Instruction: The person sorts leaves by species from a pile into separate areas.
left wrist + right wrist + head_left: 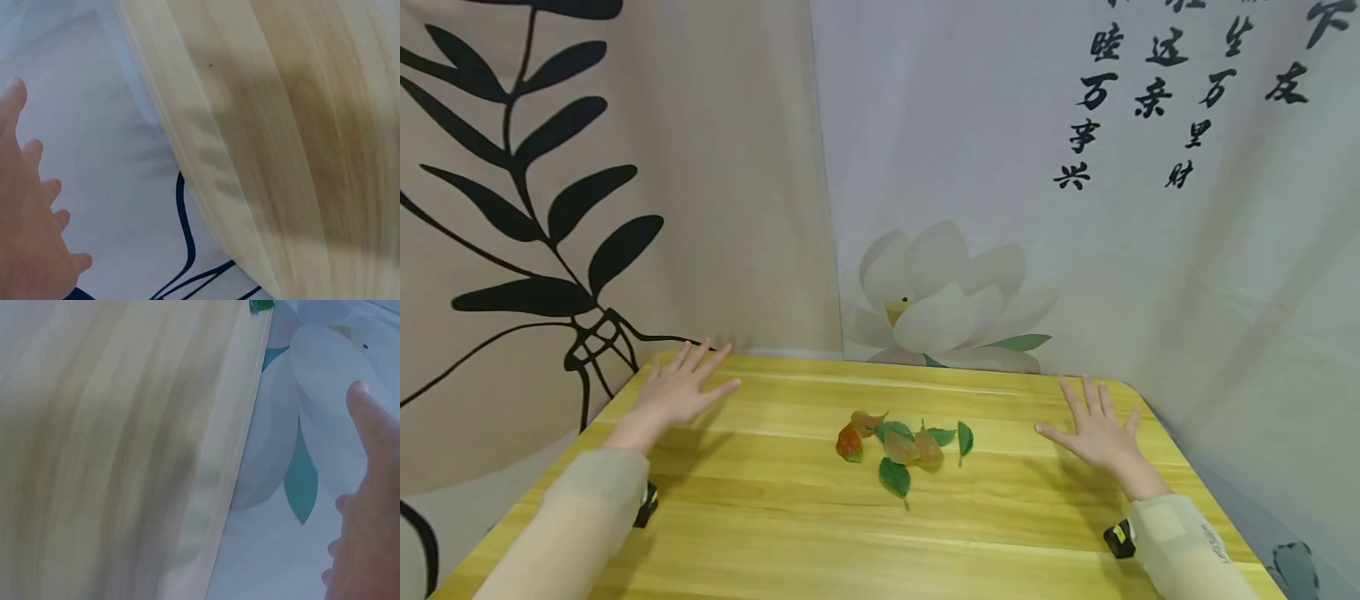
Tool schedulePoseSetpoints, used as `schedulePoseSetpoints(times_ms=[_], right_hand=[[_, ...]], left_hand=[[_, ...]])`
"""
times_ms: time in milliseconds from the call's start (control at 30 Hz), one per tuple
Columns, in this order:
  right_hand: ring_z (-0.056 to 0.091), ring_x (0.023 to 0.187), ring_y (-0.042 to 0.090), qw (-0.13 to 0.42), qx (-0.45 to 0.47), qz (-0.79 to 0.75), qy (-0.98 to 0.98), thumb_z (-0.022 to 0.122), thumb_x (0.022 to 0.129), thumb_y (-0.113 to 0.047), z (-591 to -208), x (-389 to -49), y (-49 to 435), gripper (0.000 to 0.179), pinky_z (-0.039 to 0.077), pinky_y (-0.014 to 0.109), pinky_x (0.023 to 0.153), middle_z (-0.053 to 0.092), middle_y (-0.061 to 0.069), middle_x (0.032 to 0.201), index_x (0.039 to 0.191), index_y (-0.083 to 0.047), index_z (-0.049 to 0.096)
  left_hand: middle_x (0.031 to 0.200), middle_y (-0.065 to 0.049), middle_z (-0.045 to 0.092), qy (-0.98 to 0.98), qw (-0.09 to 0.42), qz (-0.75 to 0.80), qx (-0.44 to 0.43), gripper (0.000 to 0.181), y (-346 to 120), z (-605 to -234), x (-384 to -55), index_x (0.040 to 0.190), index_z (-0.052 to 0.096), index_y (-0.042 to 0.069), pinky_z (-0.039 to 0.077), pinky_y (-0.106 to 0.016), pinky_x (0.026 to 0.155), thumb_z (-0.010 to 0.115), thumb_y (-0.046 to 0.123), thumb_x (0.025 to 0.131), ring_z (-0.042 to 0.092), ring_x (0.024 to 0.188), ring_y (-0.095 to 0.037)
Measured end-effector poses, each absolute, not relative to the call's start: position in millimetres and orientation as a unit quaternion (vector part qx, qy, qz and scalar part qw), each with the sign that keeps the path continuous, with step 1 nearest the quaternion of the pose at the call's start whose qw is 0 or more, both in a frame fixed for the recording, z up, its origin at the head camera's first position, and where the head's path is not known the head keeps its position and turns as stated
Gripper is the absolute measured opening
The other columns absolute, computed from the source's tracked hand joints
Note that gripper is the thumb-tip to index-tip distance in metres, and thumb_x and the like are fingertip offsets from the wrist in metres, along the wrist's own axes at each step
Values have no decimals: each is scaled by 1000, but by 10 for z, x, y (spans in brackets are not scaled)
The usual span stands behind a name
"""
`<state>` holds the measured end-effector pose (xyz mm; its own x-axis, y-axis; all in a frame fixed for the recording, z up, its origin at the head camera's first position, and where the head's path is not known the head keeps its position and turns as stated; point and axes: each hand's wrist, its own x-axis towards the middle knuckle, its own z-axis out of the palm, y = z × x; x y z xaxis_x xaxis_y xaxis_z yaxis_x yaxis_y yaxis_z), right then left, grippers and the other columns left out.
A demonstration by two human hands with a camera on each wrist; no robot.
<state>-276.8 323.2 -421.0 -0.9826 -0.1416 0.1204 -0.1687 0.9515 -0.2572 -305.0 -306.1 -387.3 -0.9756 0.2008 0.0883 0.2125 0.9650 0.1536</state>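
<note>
Several loose leaves lie in a small cluster on the yellow wooden table [775,517]. A red-orange leaf [849,443] is at the cluster's left side, and pale orange-brown leaves [929,451] overlap green ones in the middle. One green leaf [894,477] sits nearest the front, and another green leaf [966,437] is at the right end. My left hand [676,392] is held over the table's far left corner, fingers spread, holding nothing. Over the far right side, my right hand [1101,435] also has spread fingers and nothing in it. Both hands are well apart from the leaves.
Behind the table hangs a cloth backdrop [940,150] with a lotus print [947,292], dark plant shapes and black characters. Each wrist wears a small black device [1120,539]. The table's rounded far edge runs close to the backdrop.
</note>
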Motion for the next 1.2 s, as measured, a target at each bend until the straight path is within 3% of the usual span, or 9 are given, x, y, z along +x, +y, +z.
schedulePoseSetpoints(times_ms=[167,400,567,733,900,1200], right_hand=[[-11,141,49,57,101,152,-982,51,87,-69,-4201,-2751,3108,101,-15,81,90,-9,24,158,157,-10,7],[5,140,51,89,179,233,-952,66,87,-52,-4214,-2628,2699,89,6,82,94,10,26,157,154,-11,25],[25,135,51,75,226,301,-924,68,88,-46,-4246,-2525,2352,78,26,75,96,26,24,151,150,-12,35],[44,123,41,41,254,377,-890,69,89,-41,-4320,-2477,2029,66,40,63,93,45,14,137,144,-14,45],[49,111,37,10,265,432,-862,72,88,-33,-4394,-2483,1795,54,44,55,84,53,14,128,136,-12,55],[53,112,36,-44,269,449,-851,72,89,-25,-4380,-2633,1529,47,45,54,86,57,12,129,131,-8,59]], left_hand=[[160,-19,0,-987,43,-84,-126,77,-2963,-3907,-3031,157,7,26,-6,-75,101,35,64,97,-3,142,-48],[160,-17,11,-970,67,-129,-196,71,-2679,-4010,-2954,156,22,22,4,-75,103,45,55,98,4,144,-44],[158,-17,18,-959,51,-148,-238,67,-2424,-4054,-2872,155,24,23,10,-72,105,45,52,99,11,143,-44],[158,-14,20,-948,30,-158,-275,66,-2182,-4096,-2814,155,24,22,14,-69,106,46,51,99,14,143,-41],[157,-13,25,-935,18,-169,-310,63,-1971,-4130,-2781,154,30,23,17,-67,108,47,50,99,19,142,-41],[150,-12,38,-915,25,-206,-346,54,-1679,-4225,-2813,148,42,22,27,-63,106,55,39,98,30,139,-37]])
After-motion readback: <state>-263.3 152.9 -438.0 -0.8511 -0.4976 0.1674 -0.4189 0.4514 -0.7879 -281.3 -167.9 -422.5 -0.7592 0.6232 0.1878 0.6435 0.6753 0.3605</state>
